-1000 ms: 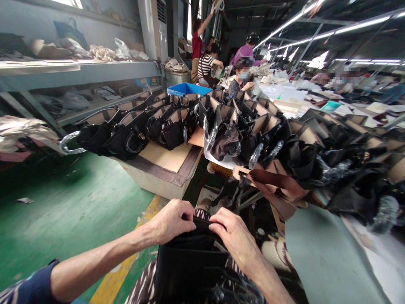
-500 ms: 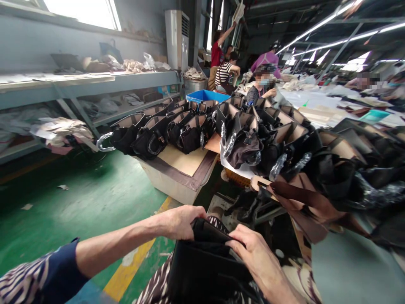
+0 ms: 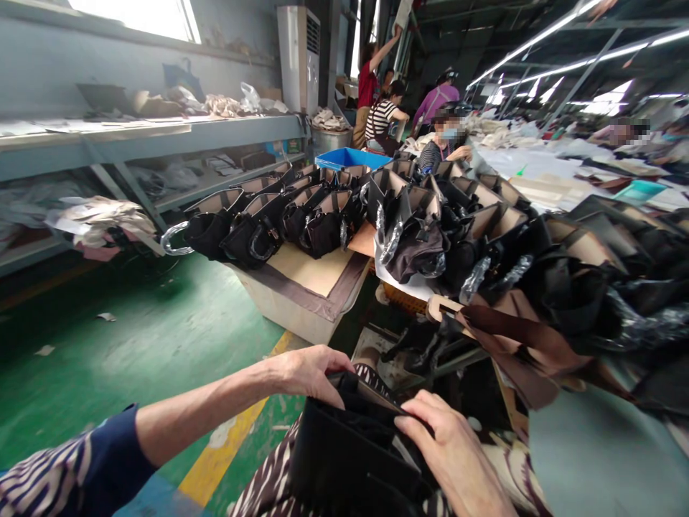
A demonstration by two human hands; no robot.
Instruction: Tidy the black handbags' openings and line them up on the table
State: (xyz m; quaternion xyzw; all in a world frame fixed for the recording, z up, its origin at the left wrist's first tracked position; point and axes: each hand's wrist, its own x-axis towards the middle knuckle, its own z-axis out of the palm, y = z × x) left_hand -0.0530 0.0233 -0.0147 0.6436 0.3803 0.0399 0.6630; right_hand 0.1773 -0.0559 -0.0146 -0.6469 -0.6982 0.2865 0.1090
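A black handbag (image 3: 355, 459) rests on my lap, its mouth facing up and partly spread. My left hand (image 3: 315, 375) grips the bag's rim at the far left corner, thumb inside the mouth and fingers behind the edge. At the right end of the rim, my right hand (image 3: 438, 438) pinches the edge between thumb and fingers. Dark lining and a small pale strip, perhaps a label, show inside the mouth. The bag's lower part runs out of view at the bottom.
Rows of black handbags (image 3: 323, 222) with plastic-wrapped handles stand ahead on a white bin (image 3: 291, 309) and supports. Brown material (image 3: 517, 345) hangs at the right beside a pale tabletop (image 3: 597, 459). A blue crate (image 3: 352, 159) and several co-workers are farther back.
The bag's mouth has spread wider. My left thumb has moved down inside the rim, and my right hand has shifted slightly right along the edge.
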